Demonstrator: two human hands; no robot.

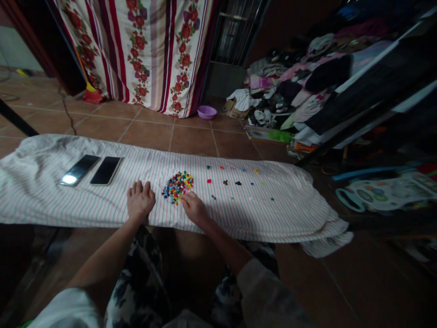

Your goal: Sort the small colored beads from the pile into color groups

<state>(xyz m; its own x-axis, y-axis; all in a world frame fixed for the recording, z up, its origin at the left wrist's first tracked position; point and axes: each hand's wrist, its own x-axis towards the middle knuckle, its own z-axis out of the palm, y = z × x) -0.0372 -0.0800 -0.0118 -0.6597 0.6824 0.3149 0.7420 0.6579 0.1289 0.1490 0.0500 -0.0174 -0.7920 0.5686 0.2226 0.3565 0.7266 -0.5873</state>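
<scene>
A round heap of tiny multicoloured beads or beadlike pieces [178, 186] lies on the striped cloth [153, 157]. At its lower right edge is my right hand [196, 209], fingertips pinched together; whatever may be between them is too small to make out. My left hand [140, 200] rests palm down on the cloth, left of the heap, with its fingers apart and nothing held. To the right, small groups of single colours sit in rows, among them red pieces [209, 181], black pieces [238, 183], brown pieces [225, 182] and yellow pieces [256, 171].
Two phones [106, 171] lie on the cloth's left side. Beyond the low table are a floral curtain [139, 54], a purple basin [206, 112] and a red broom [92, 94] on the tiled floor. Clothes [290, 82] are heaped at the back right.
</scene>
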